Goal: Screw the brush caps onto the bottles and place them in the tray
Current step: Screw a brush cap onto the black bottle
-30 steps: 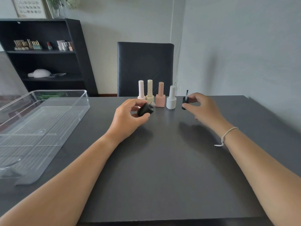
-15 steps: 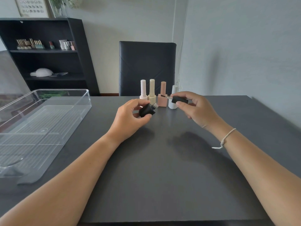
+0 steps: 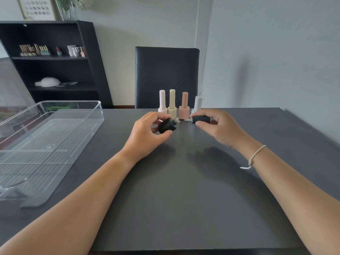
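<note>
Bottle and cap were both black, held over the table: the left hand pinched the tilted bottle, the right hand pinched the cap, brush aimed at the threaded neck. Next, I judged, came threading it in; the tray waited to the left.

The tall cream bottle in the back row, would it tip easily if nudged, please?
Probably yes: the cream bottle is tall, with a long cap over a small base. It stands close among its neighbours, so it might knock the pink bottle. It looks small and probably light.
</note>
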Tool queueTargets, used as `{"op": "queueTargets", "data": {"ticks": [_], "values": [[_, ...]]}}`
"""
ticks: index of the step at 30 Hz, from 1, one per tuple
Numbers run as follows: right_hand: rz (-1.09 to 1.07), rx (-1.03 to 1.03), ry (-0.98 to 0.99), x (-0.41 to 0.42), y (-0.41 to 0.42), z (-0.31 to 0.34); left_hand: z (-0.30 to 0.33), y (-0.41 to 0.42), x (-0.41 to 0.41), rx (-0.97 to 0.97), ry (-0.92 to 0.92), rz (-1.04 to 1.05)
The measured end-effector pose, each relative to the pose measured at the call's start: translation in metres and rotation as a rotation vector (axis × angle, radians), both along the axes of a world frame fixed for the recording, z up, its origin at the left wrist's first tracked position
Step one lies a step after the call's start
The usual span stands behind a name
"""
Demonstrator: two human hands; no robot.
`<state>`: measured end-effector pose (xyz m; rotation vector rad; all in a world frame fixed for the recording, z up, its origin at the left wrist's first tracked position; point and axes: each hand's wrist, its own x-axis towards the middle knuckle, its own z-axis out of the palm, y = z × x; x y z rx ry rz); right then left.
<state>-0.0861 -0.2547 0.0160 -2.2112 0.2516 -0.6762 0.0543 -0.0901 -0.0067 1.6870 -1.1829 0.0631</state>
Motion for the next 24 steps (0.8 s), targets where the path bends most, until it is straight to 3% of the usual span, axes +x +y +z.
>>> {"op": "queueTargets", "data": {"ticks": [24], "values": [[0.022,-0.118,0.018,0.0012,0.0048,0.0037,0.0001,-0.0004,-0.0012,0.076,-0.052,-0.078]]}}
